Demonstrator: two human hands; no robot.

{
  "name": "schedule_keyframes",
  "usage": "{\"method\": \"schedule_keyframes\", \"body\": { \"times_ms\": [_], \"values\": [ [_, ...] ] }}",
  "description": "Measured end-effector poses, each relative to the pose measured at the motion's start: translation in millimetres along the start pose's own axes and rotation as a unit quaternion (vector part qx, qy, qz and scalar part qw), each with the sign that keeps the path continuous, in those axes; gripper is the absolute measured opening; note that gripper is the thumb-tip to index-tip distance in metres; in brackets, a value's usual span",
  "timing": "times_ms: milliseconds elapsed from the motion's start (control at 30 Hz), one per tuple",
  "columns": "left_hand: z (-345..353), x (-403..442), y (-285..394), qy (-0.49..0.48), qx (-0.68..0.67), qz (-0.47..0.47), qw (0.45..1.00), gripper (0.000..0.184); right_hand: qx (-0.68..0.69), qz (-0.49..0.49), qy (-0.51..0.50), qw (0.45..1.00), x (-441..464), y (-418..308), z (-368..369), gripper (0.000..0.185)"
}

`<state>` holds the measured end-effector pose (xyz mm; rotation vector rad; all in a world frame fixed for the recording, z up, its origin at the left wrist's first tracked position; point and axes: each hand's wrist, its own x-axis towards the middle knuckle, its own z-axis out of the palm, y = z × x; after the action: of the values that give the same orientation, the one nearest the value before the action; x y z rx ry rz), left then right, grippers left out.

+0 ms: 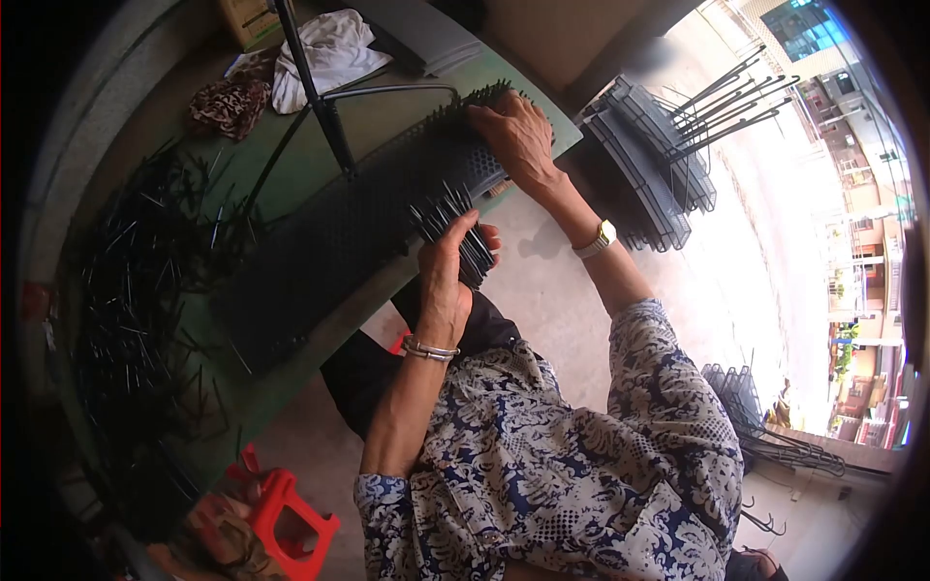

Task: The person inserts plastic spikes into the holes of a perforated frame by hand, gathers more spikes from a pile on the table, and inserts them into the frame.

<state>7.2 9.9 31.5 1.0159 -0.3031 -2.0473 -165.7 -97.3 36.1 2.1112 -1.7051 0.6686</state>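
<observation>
A bundle of thin black rods (449, 221) is gripped in my left hand (448, 259), thumb across the top and fingers wrapped beneath. This hand is just over the near edge of a long dark perforated panel (329, 223) lying on a green table. My right hand (518, 136) is at the panel's right end, fingers bent down against it. Whatever its fingertips pinch is hidden behind the hand. Short black rods (484, 94) stand upright in rows around that end of the panel.
A large pile of loose black rods (126, 290) covers the left of the green table (291, 397). A black stand (320, 107) rises behind the panel, near a white cloth (325, 58). Stacked dark racks (644, 160) are at right, a red stool (291, 533) below left.
</observation>
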Motion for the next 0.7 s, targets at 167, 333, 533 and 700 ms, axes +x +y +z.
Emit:
{"method": "schedule_keyframes", "body": {
  "times_ms": [167,333,533,700],
  "values": [
    [0.5,-0.5,1.7,0.006,-0.001,0.013,1.0,0.016,-0.029,0.012,-0.004,0.999,-5.7,-3.8,6.1,0.021],
    [0.0,-1.7,3.6,0.01,0.01,0.021,1.0,0.015,0.202,0.093,-0.082,0.972,-12.2,-21.5,-26.6,0.03],
    [3.7,-2.5,0.7,0.006,0.036,0.043,0.998,0.021,0.5,0.117,-0.357,0.78,-21.7,-27.1,-67.8,0.023],
    [9.2,-5.5,1.2,0.022,0.039,0.065,0.997,0.027,0.523,0.134,-0.383,0.749,-21.2,-21.6,-65.7,0.017]
  ]
}}
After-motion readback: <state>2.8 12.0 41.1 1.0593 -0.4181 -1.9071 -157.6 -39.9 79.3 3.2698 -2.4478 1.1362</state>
